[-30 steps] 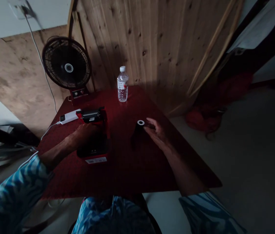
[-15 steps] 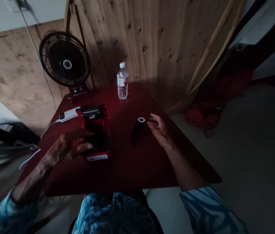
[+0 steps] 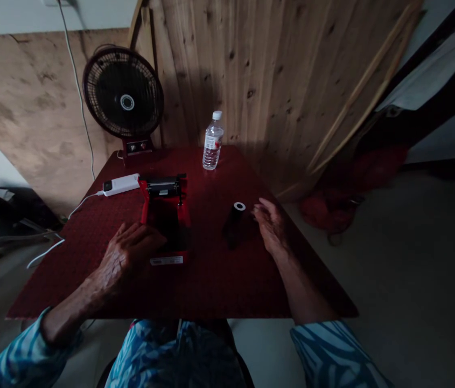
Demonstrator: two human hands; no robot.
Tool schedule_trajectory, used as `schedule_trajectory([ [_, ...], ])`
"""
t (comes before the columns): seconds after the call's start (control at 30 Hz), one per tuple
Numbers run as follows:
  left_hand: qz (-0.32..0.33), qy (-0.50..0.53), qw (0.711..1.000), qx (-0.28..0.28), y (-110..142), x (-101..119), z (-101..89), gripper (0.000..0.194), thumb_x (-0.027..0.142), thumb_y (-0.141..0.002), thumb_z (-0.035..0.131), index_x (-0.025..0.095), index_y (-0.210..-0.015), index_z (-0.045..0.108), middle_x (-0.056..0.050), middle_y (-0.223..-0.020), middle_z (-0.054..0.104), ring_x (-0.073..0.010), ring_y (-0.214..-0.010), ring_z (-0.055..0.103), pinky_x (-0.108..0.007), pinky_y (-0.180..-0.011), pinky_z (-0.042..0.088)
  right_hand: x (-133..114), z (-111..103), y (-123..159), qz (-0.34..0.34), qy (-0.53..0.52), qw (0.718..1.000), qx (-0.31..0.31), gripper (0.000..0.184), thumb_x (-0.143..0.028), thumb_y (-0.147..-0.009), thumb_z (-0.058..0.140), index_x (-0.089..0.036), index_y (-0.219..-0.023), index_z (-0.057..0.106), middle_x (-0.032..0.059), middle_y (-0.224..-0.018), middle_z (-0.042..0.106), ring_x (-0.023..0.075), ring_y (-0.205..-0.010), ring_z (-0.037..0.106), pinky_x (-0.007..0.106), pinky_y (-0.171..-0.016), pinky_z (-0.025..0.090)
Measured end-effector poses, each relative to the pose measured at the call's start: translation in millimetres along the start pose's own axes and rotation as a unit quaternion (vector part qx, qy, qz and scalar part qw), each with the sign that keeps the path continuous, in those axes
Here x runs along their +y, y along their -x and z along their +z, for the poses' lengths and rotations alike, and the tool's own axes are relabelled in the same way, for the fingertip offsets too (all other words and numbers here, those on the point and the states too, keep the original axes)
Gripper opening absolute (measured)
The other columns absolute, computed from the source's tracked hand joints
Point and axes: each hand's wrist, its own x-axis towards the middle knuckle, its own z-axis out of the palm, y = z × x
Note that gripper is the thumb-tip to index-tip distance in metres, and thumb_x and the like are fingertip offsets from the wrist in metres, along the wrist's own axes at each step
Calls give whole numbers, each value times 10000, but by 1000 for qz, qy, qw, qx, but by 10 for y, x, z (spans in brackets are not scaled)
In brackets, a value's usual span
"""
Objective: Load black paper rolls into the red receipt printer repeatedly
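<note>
On the table is a red printer-like device (image 3: 189, 226) with its lid raised, showing a black roller (image 3: 164, 189) on it. My left hand (image 3: 136, 245) lies palm down over the left wall of the device, with fingers reaching into its dark inside. The fingertips are hidden, and whether they grip anything does not show. Right of the device is a black roll (image 3: 233, 218) with a white-ringed end. My right hand (image 3: 270, 221) hovers just right of the roll, open, with fingers slightly bent and nothing in them.
A fan (image 3: 124, 99) stands at the table's back left corner. A water bottle (image 3: 212, 143) is near the back edge. A white power bank (image 3: 122, 185) with a cable lies left of the device. Wooden boards (image 3: 247, 70) rise behind the table (image 3: 227, 291).
My left hand has turned palm down, and its thumb no longer shows. My right hand stays beside the roll. The whole view has shifted slightly with my head.
</note>
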Motion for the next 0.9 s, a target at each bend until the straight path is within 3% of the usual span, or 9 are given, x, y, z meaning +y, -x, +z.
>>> schedule_trajectory([
  [0.17,-18,-39,998,42,-188,-110,49,198,192,-1036,449,203,-983,640,-38,-880,702,-193,-762,613,-334,-707,368,-40,-16,14,13,-24,1000,-8,594,-642,-769,641,-307,-1257,603,91,-1194,690,295,-1013,705,548,-986,542],
  [0.43,-112,-75,986,103,-366,-238,236,235,277,-1036,472,219,-904,658,-29,-836,696,-203,-810,623,-336,-770,413,-12,2,4,-1,-13,1000,-6,586,-684,-785,609,-330,-1252,609,83,-1167,702,284,-1002,711,523,-942,571],
  [0.73,-27,-97,982,163,-392,-187,140,139,197,-1024,489,224,-953,605,-20,-853,696,-201,-769,594,-341,-747,401,-37,-11,3,4,-15,1000,-20,590,-660,-791,610,-310,-1267,597,101,-1192,695,288,-1017,707,514,-948,569],
  [0.9,-3,-65,991,118,-215,-27,58,154,114,-994,500,231,-1017,597,-25,-885,690,-191,-793,589,-336,-741,389,-62,1,5,10,-26,999,-18,561,-631,-772,630,-313,-1235,599,93,-1167,690,276,-1000,702,501,-943,564],
])
